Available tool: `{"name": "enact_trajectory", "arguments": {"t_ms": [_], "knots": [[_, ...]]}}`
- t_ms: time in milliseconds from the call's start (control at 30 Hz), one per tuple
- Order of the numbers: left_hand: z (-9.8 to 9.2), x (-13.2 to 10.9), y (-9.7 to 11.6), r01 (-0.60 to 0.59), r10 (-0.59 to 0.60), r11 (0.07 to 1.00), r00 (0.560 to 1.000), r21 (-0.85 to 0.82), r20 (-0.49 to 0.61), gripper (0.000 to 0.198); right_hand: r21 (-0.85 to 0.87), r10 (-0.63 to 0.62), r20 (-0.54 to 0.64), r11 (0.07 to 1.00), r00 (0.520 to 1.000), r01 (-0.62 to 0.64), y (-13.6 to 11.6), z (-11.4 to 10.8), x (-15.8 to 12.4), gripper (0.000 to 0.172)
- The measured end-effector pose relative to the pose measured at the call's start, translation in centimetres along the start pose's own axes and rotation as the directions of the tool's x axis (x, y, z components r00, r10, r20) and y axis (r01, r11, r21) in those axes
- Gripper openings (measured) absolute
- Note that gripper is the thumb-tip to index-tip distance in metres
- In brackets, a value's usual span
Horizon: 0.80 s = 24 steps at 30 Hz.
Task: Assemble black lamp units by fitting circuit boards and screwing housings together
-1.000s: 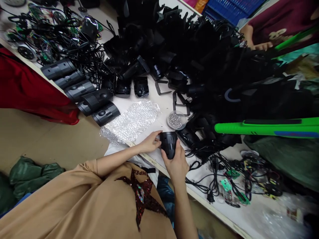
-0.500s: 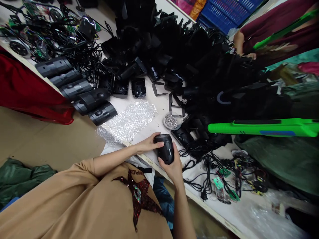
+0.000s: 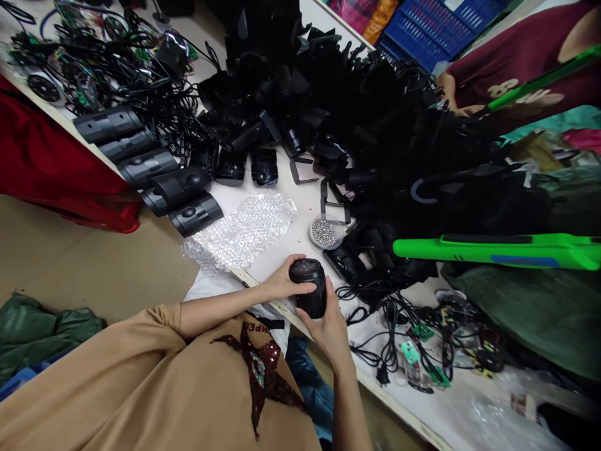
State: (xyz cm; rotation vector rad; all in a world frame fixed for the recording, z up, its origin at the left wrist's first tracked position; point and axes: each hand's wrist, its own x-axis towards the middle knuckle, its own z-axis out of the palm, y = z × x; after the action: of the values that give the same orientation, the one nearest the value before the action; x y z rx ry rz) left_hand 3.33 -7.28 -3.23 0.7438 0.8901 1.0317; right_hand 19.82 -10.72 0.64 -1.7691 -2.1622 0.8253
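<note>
Both of my hands grip one black rounded plastic housing (image 3: 310, 297) at the table's front edge. My left hand (image 3: 287, 280) is closed around its upper left side, with the thumb across the front. From the lower right, my right hand (image 3: 328, 322) wraps it between thumb and fingers. The housing's darker top end faces up toward me. Just beyond it stands a small round dish of screws (image 3: 323, 232). A sheet of bubble wrap (image 3: 248, 228) lies to the left, and black U-shaped brackets (image 3: 335, 202) lie behind the dish.
Several dark grey shells (image 3: 195, 213) line the table's left edge. A large heap of black parts (image 3: 375, 125) covers the back. Wires with circuit boards (image 3: 410, 352) lie at right. A bright green electric screwdriver (image 3: 493, 250) hangs over the right side. Another person (image 3: 526, 69) is across the table.
The housing has tipped in my hands, so its top end shows more. My left thumb sits slightly lower on it. The whole view has shifted a little.
</note>
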Motion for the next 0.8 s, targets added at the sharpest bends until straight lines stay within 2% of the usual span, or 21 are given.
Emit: {"name": "enact_trajectory", "arguments": {"t_ms": [200,333,433,500,633,667,733,800], "knots": [[0.1,-1.2,1.0,-0.123,0.097,0.982,0.979,0.145,0.179,0.089,0.172,0.059,0.022,0.983,0.998,-0.062,-0.4,-0.2,0.2,0.087],[0.4,-1.3,1.1,-0.099,0.077,0.982,0.987,0.16,0.141,0.085,0.199,0.076,-0.001,0.977,0.997,-0.074,-0.8,0.4,0.2,0.087],[0.6,-1.4,1.0,-0.121,0.105,0.978,0.989,0.173,0.1,0.078,0.19,0.122,0.0,0.974,0.993,-0.12,-0.9,0.3,0.0,0.086],[0.6,-1.5,0.9,-0.147,0.131,0.973,0.986,0.178,0.102,0.075,0.221,0.135,0.032,0.965,0.99,-0.139,-0.5,-0.1,0.0,0.084],[0.1,-1.4,0.6,-0.124,0.106,0.984,0.984,0.125,0.146,0.075,0.41,0.029,0.171,0.907,0.985,-0.098,1.2,-0.6,0.8,0.079],[0.0,-1.2,0.5,-0.097,0.084,0.99,0.989,0.103,0.12,0.073,0.458,0.017,0.202,0.882,0.979,-0.11,1.6,-0.5,1.3,0.082],[-0.3,-0.6,0.4,-0.005,0.006,0.999,1.0,0.039,-0.01,0.064,0.512,0.051,0.243,0.841,0.969,-0.173,2.0,-0.1,2.2,0.085],[-0.5,0.2,0.6,0.118,-0.124,0.992,0.98,-0.048,-0.158,0.056,0.511,0.124,0.224,0.829,0.967,-0.225,1.9,0.4,3.0,0.076]]}}
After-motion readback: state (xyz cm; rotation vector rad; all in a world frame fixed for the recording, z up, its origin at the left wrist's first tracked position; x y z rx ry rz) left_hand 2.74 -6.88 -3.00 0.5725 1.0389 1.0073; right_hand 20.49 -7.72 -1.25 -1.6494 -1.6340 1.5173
